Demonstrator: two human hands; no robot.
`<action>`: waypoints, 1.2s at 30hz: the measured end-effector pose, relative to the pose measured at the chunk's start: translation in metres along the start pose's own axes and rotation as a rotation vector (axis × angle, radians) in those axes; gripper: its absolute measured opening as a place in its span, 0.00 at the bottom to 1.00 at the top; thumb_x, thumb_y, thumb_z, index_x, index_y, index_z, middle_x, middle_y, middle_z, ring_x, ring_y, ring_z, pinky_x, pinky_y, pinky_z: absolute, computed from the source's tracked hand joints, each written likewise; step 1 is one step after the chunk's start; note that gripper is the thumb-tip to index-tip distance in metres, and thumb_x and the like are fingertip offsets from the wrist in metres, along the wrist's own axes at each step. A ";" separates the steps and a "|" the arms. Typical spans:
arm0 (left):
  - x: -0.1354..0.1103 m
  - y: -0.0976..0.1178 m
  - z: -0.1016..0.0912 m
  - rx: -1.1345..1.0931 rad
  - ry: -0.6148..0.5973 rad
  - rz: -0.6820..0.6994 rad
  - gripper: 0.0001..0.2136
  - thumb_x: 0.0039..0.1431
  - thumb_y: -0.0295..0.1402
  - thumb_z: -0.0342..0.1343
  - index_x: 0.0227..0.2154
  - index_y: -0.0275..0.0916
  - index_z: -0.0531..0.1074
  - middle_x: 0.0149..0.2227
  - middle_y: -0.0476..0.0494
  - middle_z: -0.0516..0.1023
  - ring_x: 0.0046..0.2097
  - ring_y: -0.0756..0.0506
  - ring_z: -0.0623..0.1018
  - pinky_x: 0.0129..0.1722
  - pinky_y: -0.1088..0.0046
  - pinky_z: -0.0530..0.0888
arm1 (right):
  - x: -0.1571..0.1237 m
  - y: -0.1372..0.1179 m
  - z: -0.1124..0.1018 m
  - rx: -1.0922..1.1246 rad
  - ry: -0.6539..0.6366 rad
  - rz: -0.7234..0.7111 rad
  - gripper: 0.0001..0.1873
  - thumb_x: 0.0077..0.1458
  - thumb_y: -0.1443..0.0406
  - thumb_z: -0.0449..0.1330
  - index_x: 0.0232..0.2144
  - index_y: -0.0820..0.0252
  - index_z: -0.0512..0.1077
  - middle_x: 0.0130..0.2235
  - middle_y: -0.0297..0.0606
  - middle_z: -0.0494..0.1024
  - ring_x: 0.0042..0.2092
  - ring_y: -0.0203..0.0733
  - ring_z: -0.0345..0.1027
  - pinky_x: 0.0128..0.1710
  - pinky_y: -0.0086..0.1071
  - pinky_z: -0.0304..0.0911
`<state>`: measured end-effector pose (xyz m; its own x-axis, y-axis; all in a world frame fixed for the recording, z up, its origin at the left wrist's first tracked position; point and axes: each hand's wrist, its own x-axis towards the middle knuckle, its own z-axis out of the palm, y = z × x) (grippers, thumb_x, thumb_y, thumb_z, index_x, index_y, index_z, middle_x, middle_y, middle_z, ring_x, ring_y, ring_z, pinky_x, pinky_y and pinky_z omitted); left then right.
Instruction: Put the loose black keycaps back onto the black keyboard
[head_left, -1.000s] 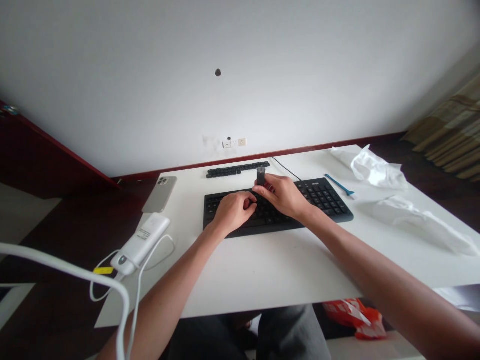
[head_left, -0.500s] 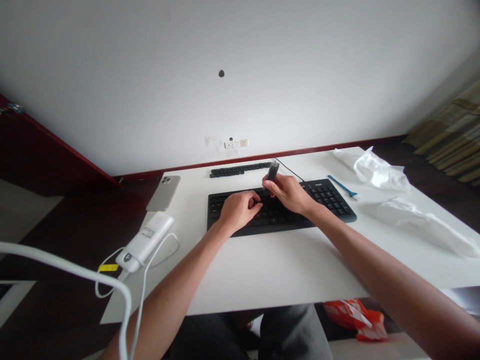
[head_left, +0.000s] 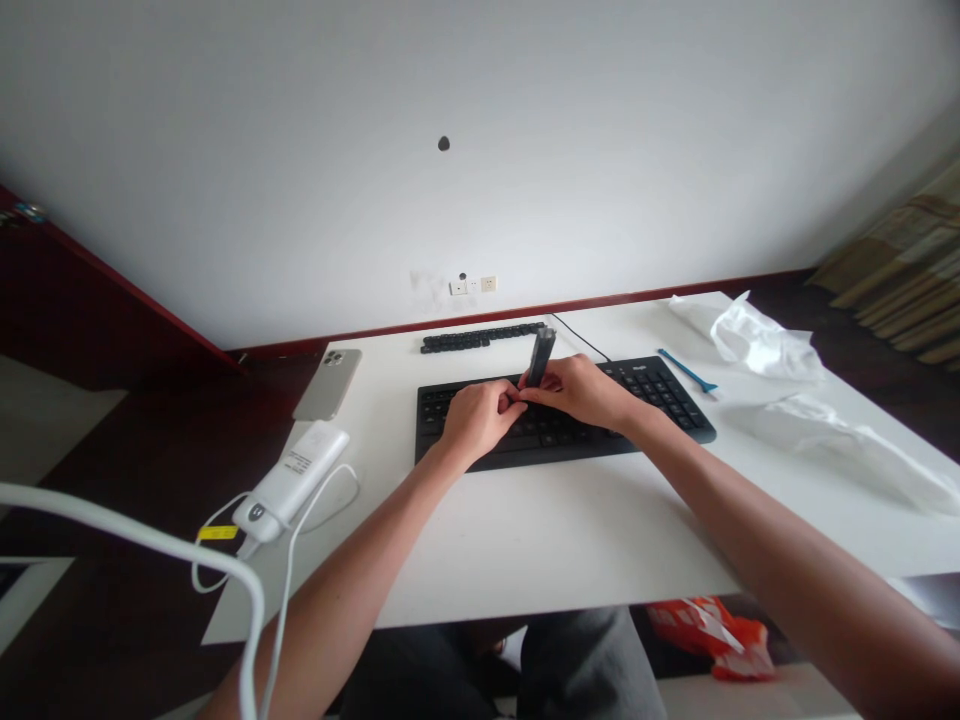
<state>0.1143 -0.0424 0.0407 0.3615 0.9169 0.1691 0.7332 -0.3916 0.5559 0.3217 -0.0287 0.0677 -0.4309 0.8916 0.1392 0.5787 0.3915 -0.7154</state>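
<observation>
A black keyboard [head_left: 480, 458] lies on the white table under both of my hands. My right hand [head_left: 581, 392] grips a dark, stubby handheld tool [head_left: 541, 352], which stands nearly upright over the middle keys; its lower end is hidden by my fingers. My left hand [head_left: 484, 415] rests on the keyboard's left half with thumb and forefinger pinched together. The fingertips of both hands meet at the tool's foot, and whatever small thing may be between the left ones is hidden. Behind the keyboard sit rows of loose black keycaps [head_left: 480, 339].
To the left lie a phone [head_left: 328, 385] and a white power bank [head_left: 296, 475] with white cables. A blue brush [head_left: 686, 371] is right of the keyboard, near crumpled white wrapping [head_left: 765, 340]. A red plastic bag [head_left: 720, 640] is below the table's front edge.
My right hand has shifted slightly left, its fingertips now touching the left hand's. The tool has tilted and moved a little left. The left hand stays in place.
</observation>
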 end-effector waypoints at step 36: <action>0.000 0.000 0.004 -0.023 0.025 -0.011 0.07 0.62 0.38 0.62 0.39 0.44 0.81 0.30 0.51 0.79 0.31 0.47 0.76 0.31 0.72 0.64 | 0.000 0.003 0.000 -0.107 0.008 -0.011 0.19 0.62 0.50 0.63 0.35 0.59 0.80 0.27 0.37 0.79 0.29 0.42 0.72 0.29 0.34 0.60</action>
<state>0.1169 -0.0426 0.0376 0.3387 0.9228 0.1834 0.7232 -0.3801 0.5766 0.3235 -0.0280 0.0654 -0.4328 0.8885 0.1524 0.6448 0.4233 -0.6364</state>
